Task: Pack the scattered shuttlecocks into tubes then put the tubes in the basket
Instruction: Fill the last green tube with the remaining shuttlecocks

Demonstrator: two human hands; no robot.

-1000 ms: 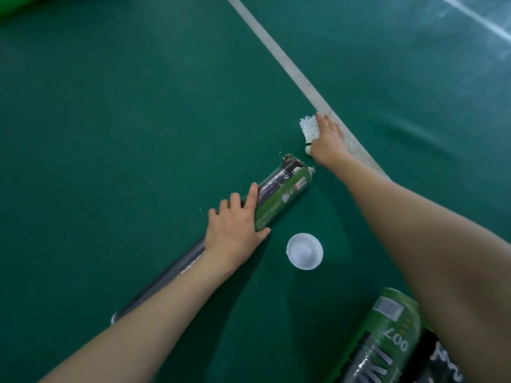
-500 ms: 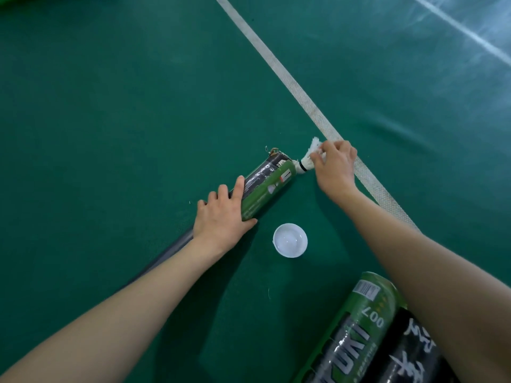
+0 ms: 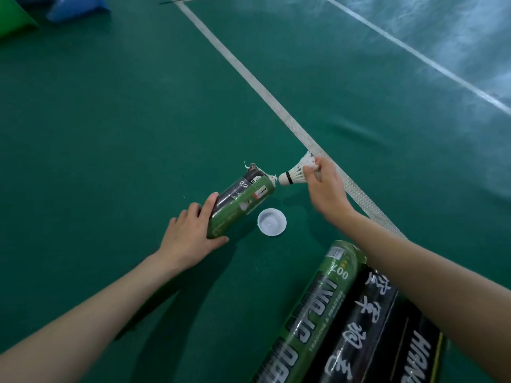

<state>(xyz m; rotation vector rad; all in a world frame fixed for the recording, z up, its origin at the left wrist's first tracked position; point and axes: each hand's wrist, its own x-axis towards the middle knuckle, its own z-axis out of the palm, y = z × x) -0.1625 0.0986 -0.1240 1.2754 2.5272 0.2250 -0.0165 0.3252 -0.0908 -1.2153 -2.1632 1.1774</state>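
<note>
A green and black shuttlecock tube (image 3: pixel 243 200) is tilted up off the green court floor, its open mouth pointing up and right. My left hand (image 3: pixel 188 236) grips its middle. My right hand (image 3: pixel 325 189) pinches the feathers of a white shuttlecock (image 3: pixel 296 174). The shuttlecock's cork tip points at the tube's mouth and sits just outside it. The tube's white cap (image 3: pixel 272 221) lies on the floor just below the tube.
Three more tubes lie side by side at the bottom right: a green one (image 3: pixel 312 313), a black one (image 3: pixel 362 327) and another black one (image 3: pixel 414 352). A white court line (image 3: pixel 249 76) runs diagonally past my right hand. Blue and green objects (image 3: pixel 69 6) sit at the far top left.
My right hand picked the shuttlecock off the court line and brought it to the tube's mouth. My left hand lifted the tube's open end off the floor.
</note>
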